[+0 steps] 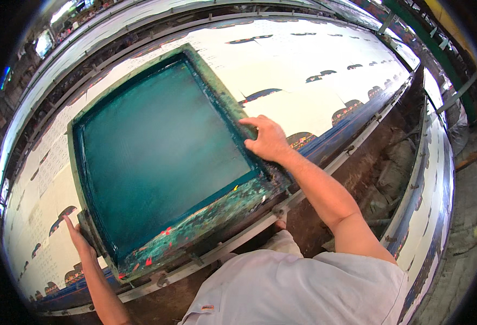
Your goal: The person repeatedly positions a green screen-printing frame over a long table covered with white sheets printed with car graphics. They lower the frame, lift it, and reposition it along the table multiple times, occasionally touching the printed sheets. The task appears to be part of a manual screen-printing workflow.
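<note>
A large screen-printing frame (217,81) lies tilted across the long printing table, its mesh (152,141) coated in dark teal ink. Smears of green, red and yellow paint cover its near rail. On the frame's right rail is my right hand (266,138), fingers and thumb curled over the edge. My left hand (79,238) is beside the left rail near the lower left corner, fingers stretched out along a dark block on the frame's side. Whether its palm presses on the frame cannot be made out. Pale fabric (303,59) with dark printed motifs spreads under and around the frame.
A metal rail (238,238) with small stops runs along the table's near edge. To the right, beyond a brown gap (379,179), stands another long table (433,179) with printed fabric. A green beam (439,49) rises at the upper right.
</note>
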`<state>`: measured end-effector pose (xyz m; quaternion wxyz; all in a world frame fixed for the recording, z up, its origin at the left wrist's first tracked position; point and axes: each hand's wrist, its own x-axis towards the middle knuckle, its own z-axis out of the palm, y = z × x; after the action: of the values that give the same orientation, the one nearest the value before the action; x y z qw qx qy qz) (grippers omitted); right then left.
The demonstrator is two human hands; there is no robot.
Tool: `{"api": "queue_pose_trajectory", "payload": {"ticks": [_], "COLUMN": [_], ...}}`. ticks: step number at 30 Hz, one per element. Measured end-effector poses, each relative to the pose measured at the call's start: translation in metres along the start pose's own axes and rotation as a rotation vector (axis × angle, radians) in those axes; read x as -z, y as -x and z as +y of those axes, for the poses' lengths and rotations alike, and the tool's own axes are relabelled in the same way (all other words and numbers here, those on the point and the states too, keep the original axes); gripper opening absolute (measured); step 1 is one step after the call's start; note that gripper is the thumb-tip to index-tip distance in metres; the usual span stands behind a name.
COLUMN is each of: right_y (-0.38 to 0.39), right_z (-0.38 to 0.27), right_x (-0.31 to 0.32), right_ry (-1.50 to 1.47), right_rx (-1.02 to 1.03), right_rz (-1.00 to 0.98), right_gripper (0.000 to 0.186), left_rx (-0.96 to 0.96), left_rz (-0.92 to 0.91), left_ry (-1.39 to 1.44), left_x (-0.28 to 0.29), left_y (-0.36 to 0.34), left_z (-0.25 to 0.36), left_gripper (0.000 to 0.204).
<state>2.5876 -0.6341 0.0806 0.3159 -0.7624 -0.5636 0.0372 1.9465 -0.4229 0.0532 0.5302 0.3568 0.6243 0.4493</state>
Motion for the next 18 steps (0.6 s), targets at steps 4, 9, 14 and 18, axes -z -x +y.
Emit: {"api": "queue_pose_trajectory", "payload": {"ticks": [4,9,14,18], "right_y": [-0.022,-0.050,-0.053,-0.052], "right_z": [0.102,0.242,0.379,0.450], "right_x": [0.053,0.119,0.164,0.207], "right_ry": [-0.017,-0.031,-0.041,-0.024], "right_rx": [-0.007,-0.044,-0.148,-0.273], "right_rz": [0.037,0.040,0.079,0.051], "right_gripper": [0.055,0.058,0.068,0.075], "left_rx": [0.033,0.024,0.058,0.032], "left_rz": [-0.134,-0.135,-0.167,-0.092], "left_ry": [0.010,0.001,0.032,0.082], "left_x": [-0.097,-0.244,-0.381,-0.466], "left_y": [0.029,0.092,0.155,0.194], "left_z": [0.005,-0.016,-0.050,-0.073], "left_gripper": [0.102,0.100,0.097,0.090]}}
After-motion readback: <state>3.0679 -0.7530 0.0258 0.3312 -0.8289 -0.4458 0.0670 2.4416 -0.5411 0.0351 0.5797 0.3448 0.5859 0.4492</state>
